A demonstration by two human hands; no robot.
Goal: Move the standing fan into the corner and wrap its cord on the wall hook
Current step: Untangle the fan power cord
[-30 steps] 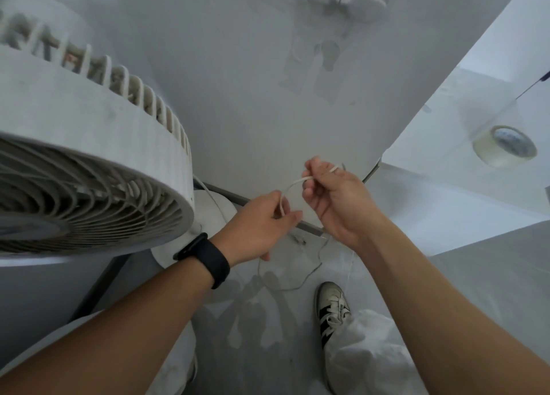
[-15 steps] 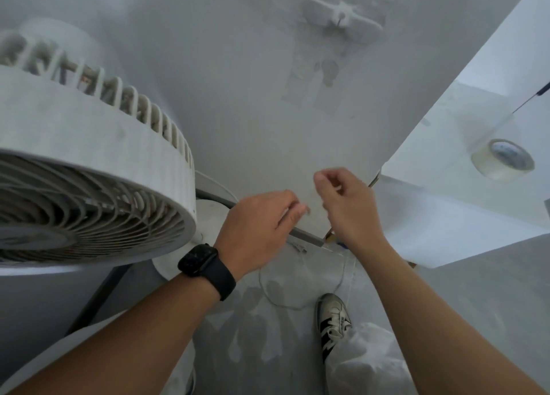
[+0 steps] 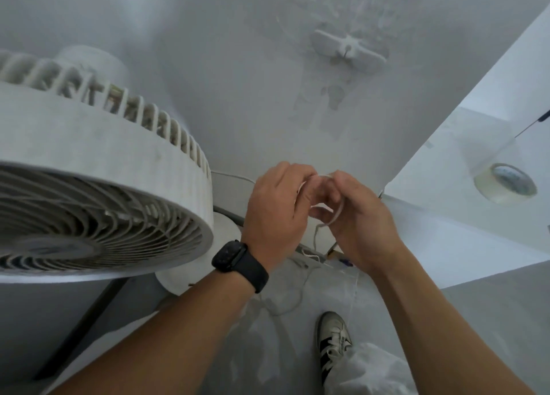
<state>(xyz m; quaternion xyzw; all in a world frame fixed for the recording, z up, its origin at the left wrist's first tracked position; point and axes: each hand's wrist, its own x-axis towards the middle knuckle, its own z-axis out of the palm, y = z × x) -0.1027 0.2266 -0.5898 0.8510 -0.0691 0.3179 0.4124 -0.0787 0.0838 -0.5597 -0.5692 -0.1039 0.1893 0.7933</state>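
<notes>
Two hands gather a fan's cord below a wall hook.
Left hand [image 3: 275,213] and right hand [image 3: 361,220], fingers curled, pinch the cord [image 3: 334,213] into loops, likely for hanging on the hook [image 3: 347,50]; the fan [image 3: 98,186] stands left, near the wall.

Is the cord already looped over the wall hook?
No, the wall hook is bare, and the cord is down between the left hand and right hand.

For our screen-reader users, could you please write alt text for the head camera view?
Both hands, left hand and right hand, gather a thin white cord into loops below an empty wall hook, with the standing fan at left.
</notes>
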